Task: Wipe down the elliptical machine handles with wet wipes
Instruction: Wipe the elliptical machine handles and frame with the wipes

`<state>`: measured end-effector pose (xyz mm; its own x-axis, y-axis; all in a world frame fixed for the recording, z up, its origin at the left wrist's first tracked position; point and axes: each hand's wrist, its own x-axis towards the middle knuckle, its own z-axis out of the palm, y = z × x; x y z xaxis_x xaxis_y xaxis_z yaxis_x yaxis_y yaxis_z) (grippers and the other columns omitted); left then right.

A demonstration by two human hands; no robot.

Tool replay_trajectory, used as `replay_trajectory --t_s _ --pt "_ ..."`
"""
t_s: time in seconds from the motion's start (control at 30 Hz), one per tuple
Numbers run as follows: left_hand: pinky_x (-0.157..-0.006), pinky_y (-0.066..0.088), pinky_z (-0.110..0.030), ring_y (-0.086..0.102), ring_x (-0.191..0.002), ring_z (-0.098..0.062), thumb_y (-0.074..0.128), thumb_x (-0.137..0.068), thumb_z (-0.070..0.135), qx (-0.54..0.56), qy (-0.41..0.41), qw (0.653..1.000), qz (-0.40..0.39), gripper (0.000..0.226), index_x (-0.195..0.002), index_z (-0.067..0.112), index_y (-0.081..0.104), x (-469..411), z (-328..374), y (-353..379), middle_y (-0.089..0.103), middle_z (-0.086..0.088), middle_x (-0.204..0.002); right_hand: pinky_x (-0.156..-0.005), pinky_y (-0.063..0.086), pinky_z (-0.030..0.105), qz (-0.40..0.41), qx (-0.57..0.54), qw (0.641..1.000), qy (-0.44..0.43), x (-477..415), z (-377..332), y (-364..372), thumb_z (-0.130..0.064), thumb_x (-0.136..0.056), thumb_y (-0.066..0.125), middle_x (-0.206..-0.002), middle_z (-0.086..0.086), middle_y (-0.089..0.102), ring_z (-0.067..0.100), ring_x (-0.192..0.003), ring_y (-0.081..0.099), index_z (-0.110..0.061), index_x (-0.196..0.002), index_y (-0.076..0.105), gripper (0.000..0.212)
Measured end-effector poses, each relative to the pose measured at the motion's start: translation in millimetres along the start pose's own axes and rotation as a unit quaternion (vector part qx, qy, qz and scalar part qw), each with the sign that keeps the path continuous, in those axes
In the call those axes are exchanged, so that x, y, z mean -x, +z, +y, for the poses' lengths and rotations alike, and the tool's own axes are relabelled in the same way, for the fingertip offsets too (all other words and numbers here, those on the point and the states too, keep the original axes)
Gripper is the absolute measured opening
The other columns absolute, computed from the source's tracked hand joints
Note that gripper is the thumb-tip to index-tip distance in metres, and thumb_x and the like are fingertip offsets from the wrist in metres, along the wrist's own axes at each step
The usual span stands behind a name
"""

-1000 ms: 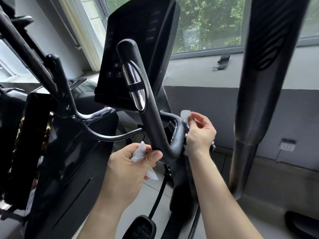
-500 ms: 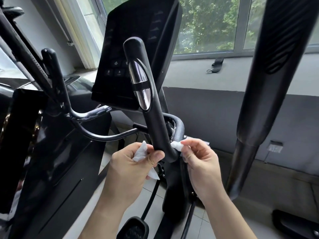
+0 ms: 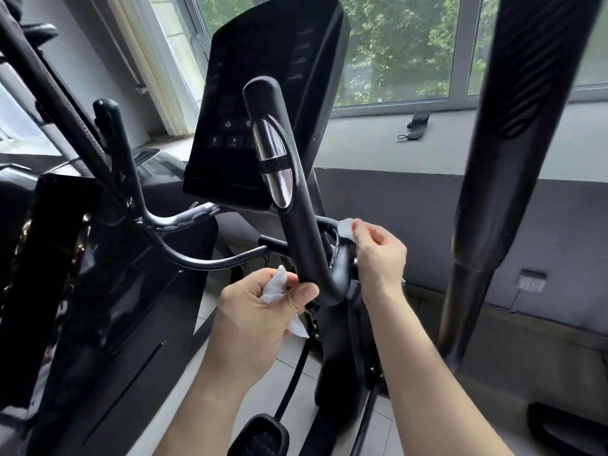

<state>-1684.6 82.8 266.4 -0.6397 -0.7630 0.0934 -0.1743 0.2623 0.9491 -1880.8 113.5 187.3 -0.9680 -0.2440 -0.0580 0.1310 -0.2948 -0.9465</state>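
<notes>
Handle (image 3: 297,232): black fixed bar in the middle of the head view. It rises to a rounded tip in front of the dark console (image 3: 263,93). At its foot it turns through a tight U-bend and climbs into an arched crossbar.
Pulse sensor (image 3: 274,166): chrome oval set in the near face of the handle, split by a dark band, well above both hands.
Left hand (image 3: 260,311): grip curled round a crumpled white wet wipe (image 3: 274,287). The thumb tip lies against the handle's left edge just above the U-bend, and a tail of the wipe hangs out below the fingers.
Right hand (image 3: 378,255): grip pinched, thumb and forefinger, on a second wet wipe (image 3: 346,230), holding it to the upper right edge of the arched crossbar. The other fingers are loosely curled beside the bar.
Crossbar edge: bright glinting streaks run down the bar just below the second wet wipe.
Room to the right: thick dark swing arm (image 3: 513,159) stands well apart from the right hand, with grey wall (image 3: 411,209) showing in the gap between.
Room to the left: second handle (image 3: 113,136) stands upright, joined by curved tubing. The glossy black housing (image 3: 98,307) lies near the left wrist but apart from it.
Below: pedal (image 3: 260,436) at the bottom edge, with pale tiled floor (image 3: 296,383) between the forearms.
Behind: window (image 3: 394,44) full of green leaves, a black strap (image 3: 416,125) on the sill, and a wall socket (image 3: 531,279) low on the grey wall.
</notes>
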Motion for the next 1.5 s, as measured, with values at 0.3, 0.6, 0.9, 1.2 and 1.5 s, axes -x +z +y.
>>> replay_trajectory --t_s 0.3,0.6,0.9,1.2,1.5 --pt "-0.053 0.051 -0.022 0.063 -0.057 -0.014 0.083 -0.069 0.043 0.022 0.01 1.0 0.003 0.03 -0.08 0.016 0.076 0 -3 1 0.067 -0.009 -0.058 -0.073 0.058 0.021 -0.014 -0.034 0.999 0.017 73 -4 -30 -0.01 -0.095 0.073 -0.079 -0.003 0.078 0.006 -0.072 0.069 -0.013 -0.092 0.079 0.008" --pt "-0.053 0.047 -0.02 0.059 -0.057 -0.012 0.082 -0.072 0.04 0.04 0.018 0.999 0.002 0.033 -0.084 0.01 0.074 -1 -5 3 0.067 -0.009 -0.054 -0.074 0.057 0.032 0.036 -0.037 0.998 0.019 40 -6 -6 -0.012 -0.095 0.073 -0.081 0.002 0.076 0.011 -0.073 0.069 -0.014 -0.09 0.075 0.006" --pt "-0.06 0.054 -0.029 0.064 -0.058 -0.008 0.083 -0.074 0.042 0.036 0.038 0.999 -0.006 0.03 -0.081 0.015 0.073 -3 -10 2 0.067 0.002 -0.057 -0.091 0.06 0.042 0.021 -0.052 0.997 0.045 72 -2 -18 -0.014 -0.099 0.07 -0.088 0.0 0.076 0.015 -0.082 0.069 -0.013 -0.097 0.074 0.005" --pt "-0.061 0.06 -0.043 0.064 -0.059 -0.023 0.083 -0.077 0.044 0.042 0.089 0.994 -0.051 0.032 -0.077 0.014 0.071 -11 -16 -6 0.068 0.0 -0.059 -0.08 0.056 0.042 0.022 -0.068 0.995 0.074 125 -21 -21 -0.015 -0.1 0.067 -0.076 0.006 0.066 0.015 -0.064 0.057 -0.008 -0.104 0.074 0.01" --pt "-0.059 0.058 -0.036 0.064 -0.054 -0.019 0.082 -0.074 0.048 0.052 0.097 0.99 -0.086 0.036 -0.08 0.014 0.072 -19 -21 -11 0.07 -0.005 -0.064 -0.073 0.056 0.025 0.062 -0.059 0.996 -0.016 140 -39 -23 -0.011 -0.098 0.069 -0.086 0.0 0.076 0.014 -0.076 0.065 -0.014 -0.096 0.073 0.006"
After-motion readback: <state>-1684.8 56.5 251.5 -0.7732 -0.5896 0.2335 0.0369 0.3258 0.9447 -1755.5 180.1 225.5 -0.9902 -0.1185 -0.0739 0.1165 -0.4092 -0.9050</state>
